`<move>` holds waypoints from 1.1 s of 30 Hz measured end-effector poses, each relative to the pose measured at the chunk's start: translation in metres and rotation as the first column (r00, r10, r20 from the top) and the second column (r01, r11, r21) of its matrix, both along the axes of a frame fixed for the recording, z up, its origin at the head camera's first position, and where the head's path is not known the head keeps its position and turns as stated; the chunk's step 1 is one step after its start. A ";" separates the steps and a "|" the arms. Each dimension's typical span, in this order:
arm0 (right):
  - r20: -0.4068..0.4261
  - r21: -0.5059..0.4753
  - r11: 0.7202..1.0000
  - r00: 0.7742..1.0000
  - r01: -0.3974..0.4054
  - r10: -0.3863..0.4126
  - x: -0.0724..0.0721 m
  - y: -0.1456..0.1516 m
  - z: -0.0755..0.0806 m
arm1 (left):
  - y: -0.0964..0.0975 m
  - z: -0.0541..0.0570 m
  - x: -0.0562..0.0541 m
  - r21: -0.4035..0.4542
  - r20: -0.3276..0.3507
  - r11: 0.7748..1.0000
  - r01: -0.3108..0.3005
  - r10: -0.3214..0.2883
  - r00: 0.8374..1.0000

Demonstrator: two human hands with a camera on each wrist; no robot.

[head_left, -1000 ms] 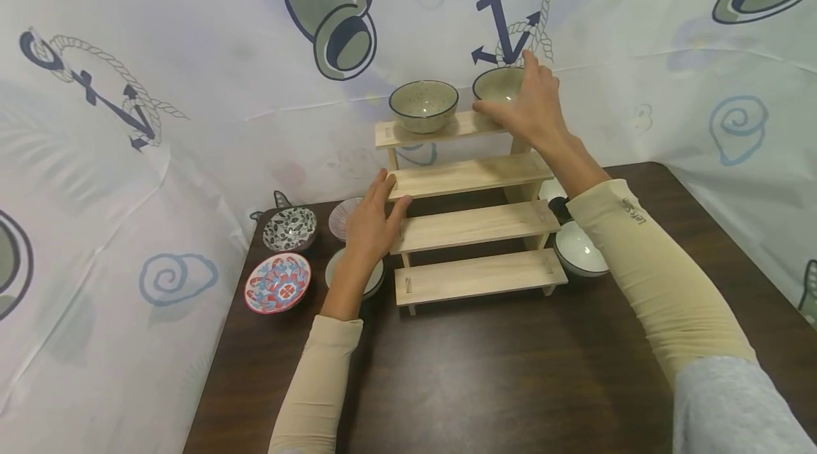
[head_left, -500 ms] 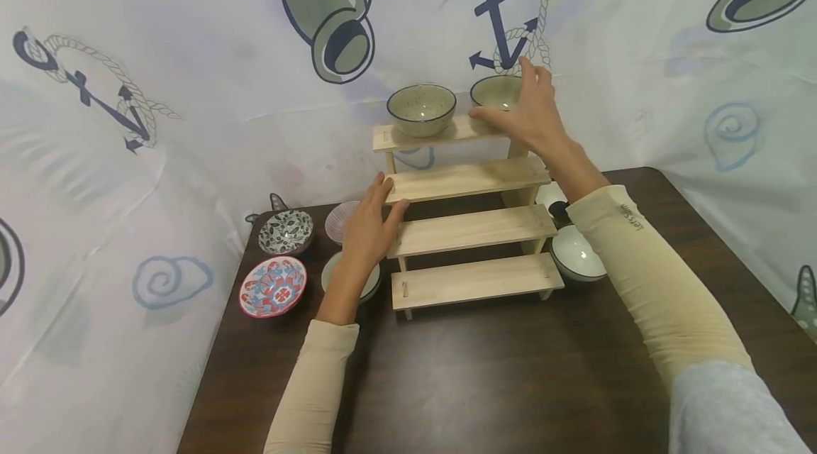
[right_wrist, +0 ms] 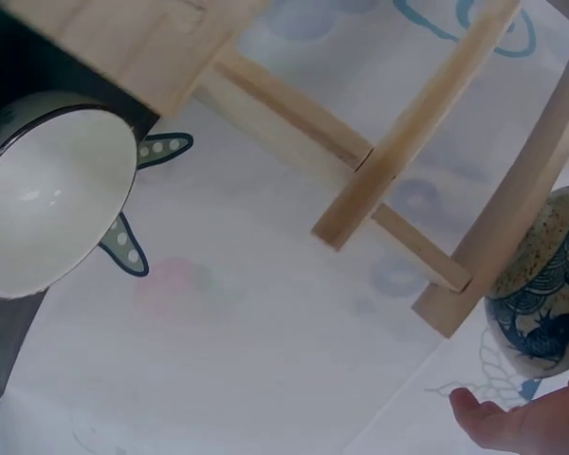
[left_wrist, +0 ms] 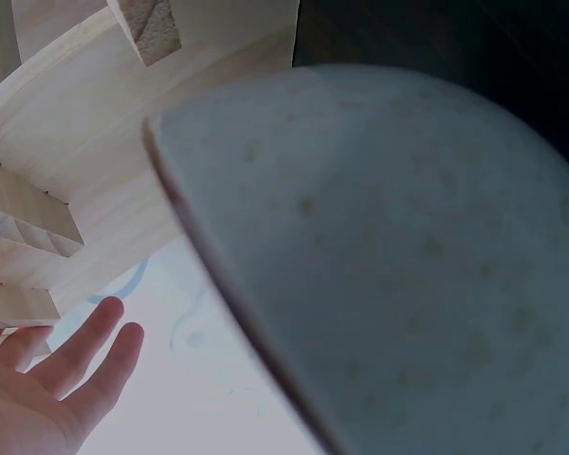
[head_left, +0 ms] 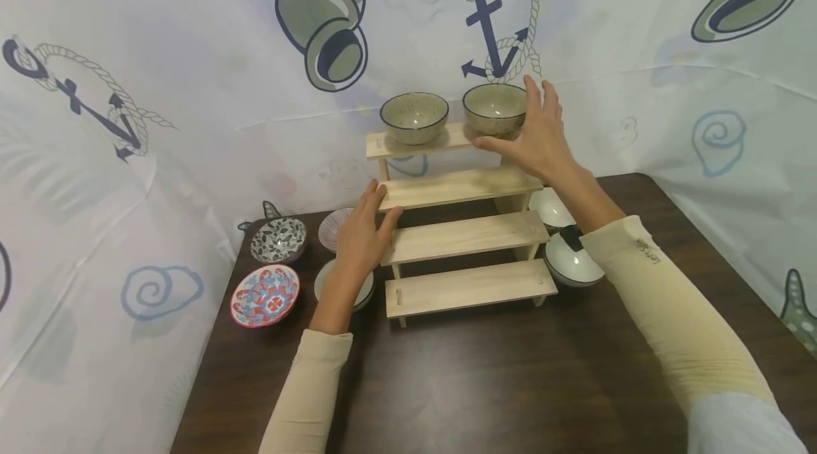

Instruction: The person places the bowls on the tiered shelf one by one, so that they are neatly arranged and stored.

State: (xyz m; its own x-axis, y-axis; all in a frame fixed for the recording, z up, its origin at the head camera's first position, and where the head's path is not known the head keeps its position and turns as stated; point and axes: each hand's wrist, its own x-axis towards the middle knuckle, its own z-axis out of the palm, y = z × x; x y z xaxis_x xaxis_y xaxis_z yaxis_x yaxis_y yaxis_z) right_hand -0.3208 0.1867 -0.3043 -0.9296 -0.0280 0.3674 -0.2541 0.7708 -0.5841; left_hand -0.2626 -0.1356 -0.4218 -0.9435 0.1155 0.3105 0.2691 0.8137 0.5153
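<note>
A four-step wooden display stand (head_left: 462,188) holds two speckled, blue-rimmed bowls on its top board, one left bowl (head_left: 415,129) and one right bowl (head_left: 494,122). My right hand (head_left: 542,138) is beside the right bowl, thumb and fingers spread around its near right side. In the right wrist view, this bowl (right_wrist: 542,318) shows a blue fish pattern outside, and a fingertip of the hand (right_wrist: 526,422) lies just below it. At the stand's left side, my left hand (head_left: 360,235) has its extended fingertips at the second board from the top.
Left of the stand are a black-and-white patterned bowl (head_left: 279,241), a red-and-blue bowl (head_left: 264,296), a striped bowl (head_left: 332,228) and a pale bowl (head_left: 325,277) partly behind my arm. Two white bowls, one nearer (head_left: 574,266) and one farther (head_left: 550,209), stand right on the dark table (head_left: 472,383).
My right hand has drawn slightly away to the right of the right bowl, which now shows more fully. The left hand stays at the stand's side. The head view has shifted a little.
</note>
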 end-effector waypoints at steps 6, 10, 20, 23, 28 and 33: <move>-0.025 -0.004 1.000 0.999 -0.029 0.029 0.017 0.009 -0.008 | -0.001 0.000 0.000 0.005 -0.015 1.000 0.005 -0.005 1.000; -0.022 -0.004 0.999 0.999 -0.044 0.044 0.028 0.012 -0.014 | -0.001 -0.001 -0.001 0.002 -0.022 1.000 0.004 -0.004 1.000; -0.018 -0.018 0.999 0.999 -0.046 0.046 0.049 0.021 -0.025 | 0.000 -0.002 -0.002 0.001 -0.011 1.000 0.000 0.000 1.000; -0.018 -0.005 0.999 0.998 -0.054 0.054 0.055 0.024 -0.030 | 0.001 -0.002 -0.001 0.001 -0.010 1.000 0.001 -0.001 1.000; -0.015 0.022 0.998 0.998 -0.060 0.060 0.063 0.029 -0.039 | 0.001 0.000 0.000 0.010 -0.013 1.000 0.004 -0.004 1.000; 0.020 0.028 0.997 0.997 -0.070 0.069 0.072 0.034 -0.048 | 0.001 0.000 -0.001 0.007 -0.015 1.000 0.006 -0.006 1.000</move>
